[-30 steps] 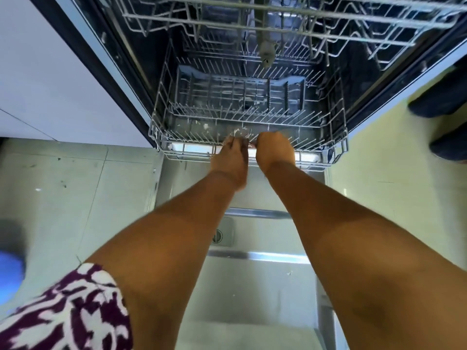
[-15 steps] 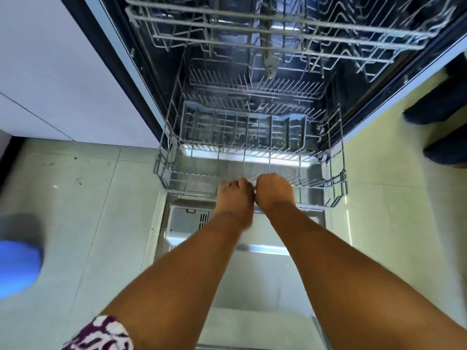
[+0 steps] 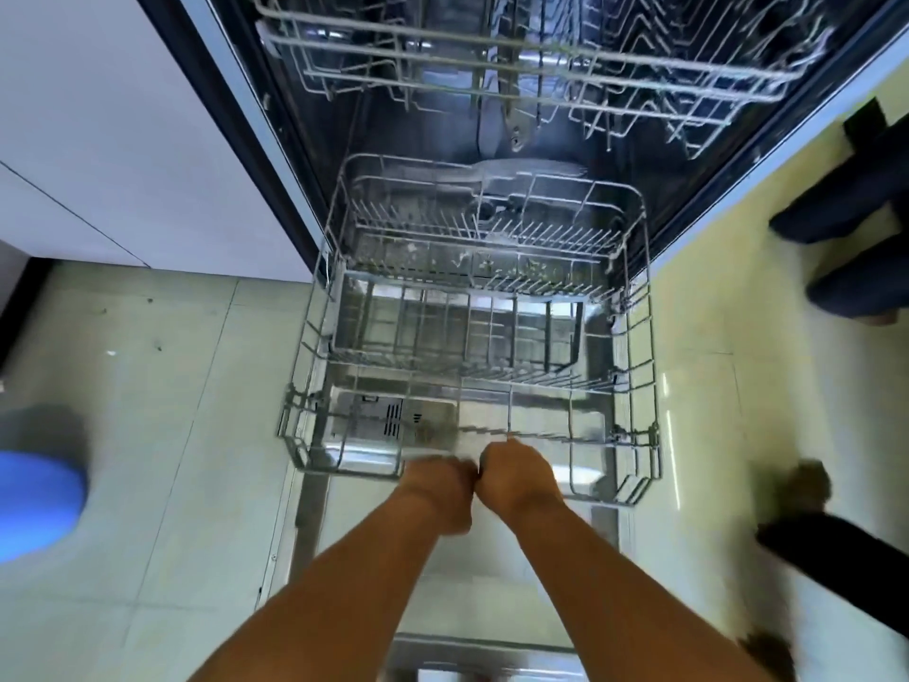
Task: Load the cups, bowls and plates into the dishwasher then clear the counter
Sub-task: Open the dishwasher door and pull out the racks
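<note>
The dishwasher stands open with its door folded down flat below me. Its grey wire lower rack is drawn far out over the door and holds no dishes. My left hand and my right hand sit side by side, both gripping the rack's front rail at its middle. The upper rack stays inside the machine, also bare. No cups, bowls or plates are in view.
White cabinet fronts stand left of the dishwasher. A blue round object sits on the tiled floor at far left. Dark shoes or legs of another person are at the right, and a dark blurred shape lies lower right.
Both hands have pulled the lower rack toward me, out of the machine and over the open door. The view has tilted, showing more of the upper rack.
</note>
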